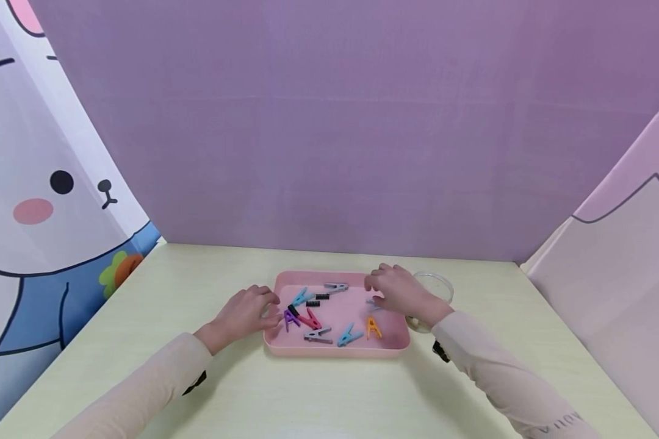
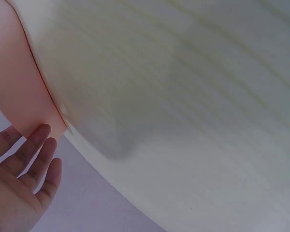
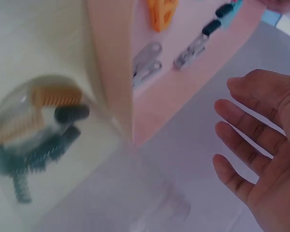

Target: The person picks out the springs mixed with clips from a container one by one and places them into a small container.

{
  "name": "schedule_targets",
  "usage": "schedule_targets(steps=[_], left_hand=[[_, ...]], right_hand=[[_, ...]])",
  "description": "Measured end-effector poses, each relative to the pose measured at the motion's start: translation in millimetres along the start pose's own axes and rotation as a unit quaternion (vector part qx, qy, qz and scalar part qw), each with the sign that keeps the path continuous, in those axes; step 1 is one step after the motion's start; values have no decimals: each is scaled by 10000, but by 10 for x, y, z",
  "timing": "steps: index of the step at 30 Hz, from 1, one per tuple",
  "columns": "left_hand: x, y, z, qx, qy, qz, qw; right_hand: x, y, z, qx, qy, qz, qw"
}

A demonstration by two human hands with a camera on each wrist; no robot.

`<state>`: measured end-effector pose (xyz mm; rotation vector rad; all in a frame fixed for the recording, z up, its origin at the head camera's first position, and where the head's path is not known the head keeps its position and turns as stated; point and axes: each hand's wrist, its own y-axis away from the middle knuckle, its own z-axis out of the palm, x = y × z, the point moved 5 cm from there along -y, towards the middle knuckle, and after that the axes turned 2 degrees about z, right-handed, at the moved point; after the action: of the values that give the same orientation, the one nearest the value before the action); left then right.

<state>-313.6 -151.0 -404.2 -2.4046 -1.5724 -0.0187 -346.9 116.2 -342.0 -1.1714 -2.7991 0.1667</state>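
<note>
Two hands at work over a shallow pink tray [image 1: 335, 352], which lies on the pale table [image 1: 307, 396] between them, probably so that each can reach in from its own side. My left hand [image 1: 243, 314] is at the tray's left end, its fingers loosely bent and apart, pinching nothing; the left wrist view shows the fingertips at the outer wall, a placing that would suit steadying the tray, though I cannot tell whether they press. My right hand [image 1: 401, 292] hangs over the right end, fingers spread and nothing between them, a gap that leaves room, I judge, for a thing as slim as the grey clip [image 1: 373, 303] just beneath.

Inside the tray the clips lie scattered, the raised rim presumably serving to stop them sliding off. Toward the left are a purple clip [image 1: 291, 319], a red clip [image 1: 312, 319] and a blue clip [image 1: 301, 297], with two small black clips [image 1: 322, 297] just beside the blue one. Along the near side lies an orange clip [image 1: 373, 327].

Right of the tray, partly hidden by my forearm, a clear jar [image 1: 442, 278] holds small orange clips [image 3: 58, 95] and dark ones; its place suits my right hand's reach.
</note>
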Motion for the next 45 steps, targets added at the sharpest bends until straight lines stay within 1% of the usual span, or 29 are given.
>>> schedule_targets(steps=[7, 17, 23, 28, 38, 45], left_hand=[[5, 3, 1, 6, -6, -20, 10000], [5, 5, 2, -40, 6, -46, 10000], [6, 4, 0, -60, 59, -57, 9999], [5, 4, -1, -44, -2, -32, 10000], [-2, -1, 4, -56, -18, -38, 10000], [-7, 3, -9, -59, -39, -54, 10000]], right_hand=[[-172, -148, 118, -389, -85, -47, 9992], [-318, -337, 223, -661, 31, -218, 9976], [-379, -458, 275, -669, -160, -446, 9966], [-416, -564, 304, -617, -139, -624, 9960], [-458, -760, 378, -714, -195, -581, 9956], [-467, -856, 440, -622, -180, -641, 9958]])
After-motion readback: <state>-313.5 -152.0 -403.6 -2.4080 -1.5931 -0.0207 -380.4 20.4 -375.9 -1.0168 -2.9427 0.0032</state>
